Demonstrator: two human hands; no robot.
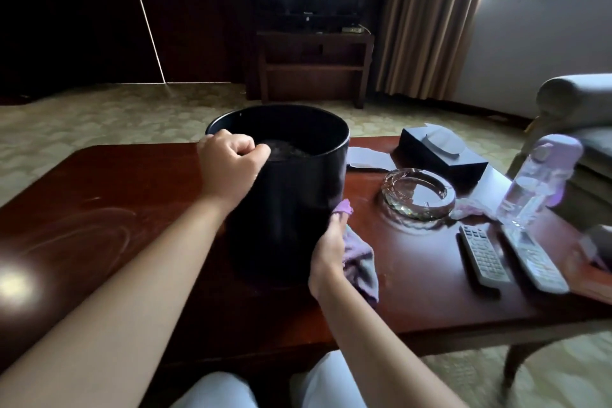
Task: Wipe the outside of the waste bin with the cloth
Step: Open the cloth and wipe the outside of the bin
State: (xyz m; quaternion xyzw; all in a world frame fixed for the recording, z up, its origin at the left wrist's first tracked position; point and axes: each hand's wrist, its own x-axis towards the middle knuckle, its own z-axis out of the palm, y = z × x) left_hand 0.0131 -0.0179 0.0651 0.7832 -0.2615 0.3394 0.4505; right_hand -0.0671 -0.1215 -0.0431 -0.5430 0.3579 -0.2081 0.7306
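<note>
Head: L hand (231, 162) grips bin (288, 209) rim; R hand (326, 252) presses cloth (359, 258) on side.

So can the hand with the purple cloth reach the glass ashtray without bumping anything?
Probably yes. The right hand, holding the purple cloth against the black round waste bin, has bare dark wooden table between it and the round glass ashtray; the remotes lie further right.
</note>
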